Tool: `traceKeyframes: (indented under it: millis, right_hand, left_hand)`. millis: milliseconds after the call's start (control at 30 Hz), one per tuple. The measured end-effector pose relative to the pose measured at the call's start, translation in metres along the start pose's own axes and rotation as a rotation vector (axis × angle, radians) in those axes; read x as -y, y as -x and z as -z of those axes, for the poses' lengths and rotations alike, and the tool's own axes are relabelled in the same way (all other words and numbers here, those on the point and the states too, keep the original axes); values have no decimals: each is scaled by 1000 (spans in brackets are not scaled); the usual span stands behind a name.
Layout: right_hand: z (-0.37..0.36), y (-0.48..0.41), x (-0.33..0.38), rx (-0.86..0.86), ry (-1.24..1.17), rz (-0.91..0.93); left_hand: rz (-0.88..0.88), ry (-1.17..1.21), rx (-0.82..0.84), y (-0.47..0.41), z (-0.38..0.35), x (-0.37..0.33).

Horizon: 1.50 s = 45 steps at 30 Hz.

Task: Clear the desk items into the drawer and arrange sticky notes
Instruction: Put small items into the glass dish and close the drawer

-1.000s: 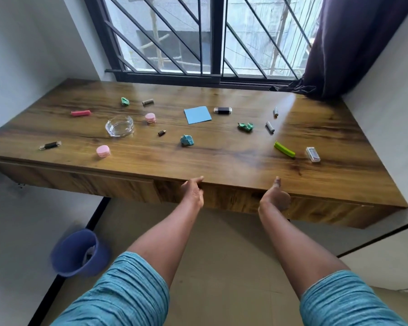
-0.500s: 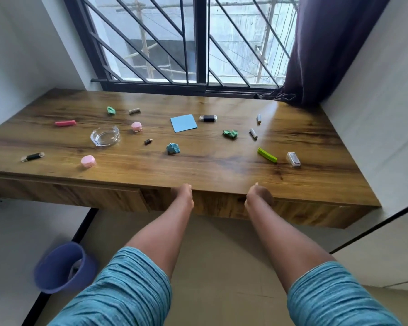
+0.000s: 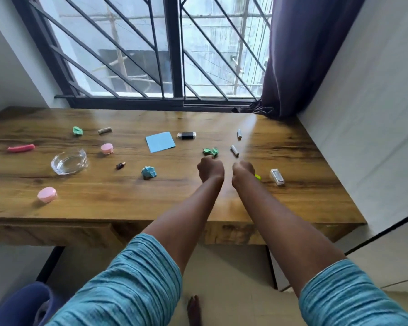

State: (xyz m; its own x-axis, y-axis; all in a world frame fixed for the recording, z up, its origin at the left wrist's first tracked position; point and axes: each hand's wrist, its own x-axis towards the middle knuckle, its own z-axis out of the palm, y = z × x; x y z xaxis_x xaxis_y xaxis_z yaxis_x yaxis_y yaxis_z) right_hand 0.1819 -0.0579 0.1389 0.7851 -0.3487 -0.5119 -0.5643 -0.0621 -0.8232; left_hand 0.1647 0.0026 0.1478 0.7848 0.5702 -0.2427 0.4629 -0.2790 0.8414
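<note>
On the wooden desk (image 3: 104,208) lie a flat blue sticky note (image 3: 160,141), a crumpled blue note (image 3: 149,172) and crumpled green notes (image 3: 210,151) (image 3: 77,131). My left hand (image 3: 210,171) hovers as a fist just in front of the middle green note and holds nothing I can see. My right hand (image 3: 243,171), fingers curled, covers most of a green bar (image 3: 257,176); whether it touches the bar I cannot tell. A white eraser (image 3: 277,177) lies just right of it. The drawer front (image 3: 233,234) under the desk edge is closed.
A glass ashtray (image 3: 68,161), two pink caps (image 3: 107,148) (image 3: 47,194), a pink bar (image 3: 21,148), a black stick (image 3: 186,135), two batteries (image 3: 234,150) (image 3: 239,133) and small cylinders (image 3: 104,130) are scattered about. A blue bin (image 3: 17,307) stands on the floor at left. Wall and curtain (image 3: 304,55) close the right side.
Both hands have left the desk's front edge and moved forward over the top, close together near the green note and green bar. The view has come closer to the desk.
</note>
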Motion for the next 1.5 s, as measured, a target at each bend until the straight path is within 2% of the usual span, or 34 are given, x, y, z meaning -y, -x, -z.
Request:
traceKeyframes:
  millis: [200, 400, 633, 833, 967, 1100, 1267, 1367, 1500]
  right_hand:
    - [5, -57, 45, -125, 181, 120]
    - [11, -106, 67, -74, 470, 283]
    - [-3, -160, 83, -49, 671, 462]
    - [-20, -202, 98, -14, 825, 556]
    - [-34, -217, 100, 31, 923, 551]
    - [-46, -222, 103, 67, 951, 570]
    - [-60, -219, 113, 79, 875, 542]
    - [-77, -206, 117, 85, 806, 576]
    - [-116, -173, 120, 175, 755, 661]
  left_hand:
    - [5, -136, 135, -60, -22, -29]
    - [-40, -318, 227, -110, -58, -52]
    - [-98, -455, 324, -136, -100, -67]
    - [-5, -535, 371, -163, -114, -75]
    - [51, -514, 406, -174, -116, -83]
    - [58, -419, 343, -181, -115, -81]
    - [118, -176, 257, -189, -96, -73]
    - [107, -80, 146, -195, -72, -68]
    - [105, 14, -19, -208, -20, -55]
